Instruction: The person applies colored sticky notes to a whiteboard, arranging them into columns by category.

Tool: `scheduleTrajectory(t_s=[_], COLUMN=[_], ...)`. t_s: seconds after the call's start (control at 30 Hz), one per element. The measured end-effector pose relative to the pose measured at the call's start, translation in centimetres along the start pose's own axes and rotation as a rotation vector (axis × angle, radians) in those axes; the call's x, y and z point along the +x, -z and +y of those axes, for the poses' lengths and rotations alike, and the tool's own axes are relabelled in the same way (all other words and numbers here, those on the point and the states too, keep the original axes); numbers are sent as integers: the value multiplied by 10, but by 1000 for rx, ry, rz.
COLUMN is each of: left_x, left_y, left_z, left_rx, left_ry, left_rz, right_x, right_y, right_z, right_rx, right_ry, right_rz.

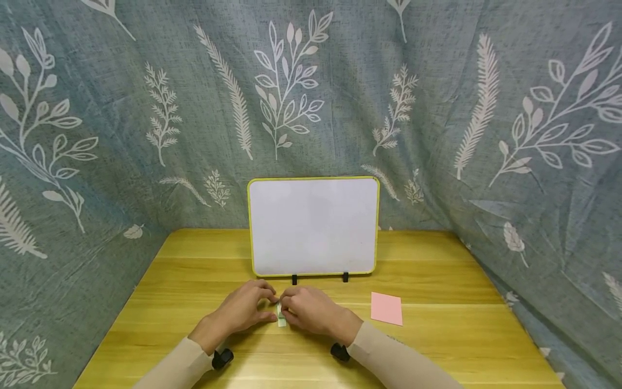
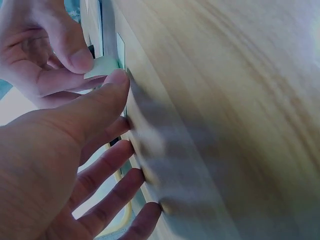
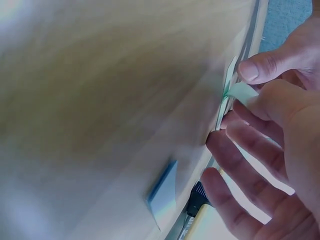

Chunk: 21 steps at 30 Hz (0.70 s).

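A narrow pale green sticky tab [image 1: 282, 323] lies on the table between the hands, with its raised strip [image 3: 242, 93] curling up from a flat part. My right hand [image 1: 311, 309] pinches the end of this strip between thumb and index finger, the other fingers loosely bent. Beside the tab, my left hand [image 1: 245, 307] has its thumb tip close against the strip's base. The left fingers [image 2: 107, 162] are spread, fairly straight, with their tips on the tabletop. Whether the left thumb presses on the tab or only the table is hard to tell.
A whiteboard [image 1: 313, 227] with a yellow frame stands upright behind the hands on black feet [image 1: 345, 277]. To the right lies a pink square paper pad [image 1: 386, 309]. A patterned grey-blue curtain [image 1: 340, 108] surrounds the wooden table [image 1: 194, 270].
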<state>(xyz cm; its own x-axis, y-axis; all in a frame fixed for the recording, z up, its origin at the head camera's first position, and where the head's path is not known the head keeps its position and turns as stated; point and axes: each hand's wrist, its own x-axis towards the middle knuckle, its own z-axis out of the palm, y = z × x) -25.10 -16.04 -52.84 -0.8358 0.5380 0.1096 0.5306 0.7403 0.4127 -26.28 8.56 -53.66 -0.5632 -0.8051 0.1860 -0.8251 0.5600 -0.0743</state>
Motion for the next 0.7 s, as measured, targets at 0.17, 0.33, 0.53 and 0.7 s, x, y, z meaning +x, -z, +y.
scheduleTrajectory(t_s=[0.17, 0.33, 0.53, 0.7], left_x=[1, 1, 0, 3], left_y=[-1, -2, -5, -6], left_z=[-1, -1, -1, -4], left_rx=[-4, -29, -37, -20], left_ry=[6, 25, 34, 26], left_rz=[0, 3, 11, 31], right_x=[2, 2, 3, 5], right_y=[1, 1, 3, 7], right_z=[0, 0, -1, 1], right_rx=[99, 253, 411, 495], right_ry=[-59, -119, -179, -204], right_rz=[7, -15, -33, -8])
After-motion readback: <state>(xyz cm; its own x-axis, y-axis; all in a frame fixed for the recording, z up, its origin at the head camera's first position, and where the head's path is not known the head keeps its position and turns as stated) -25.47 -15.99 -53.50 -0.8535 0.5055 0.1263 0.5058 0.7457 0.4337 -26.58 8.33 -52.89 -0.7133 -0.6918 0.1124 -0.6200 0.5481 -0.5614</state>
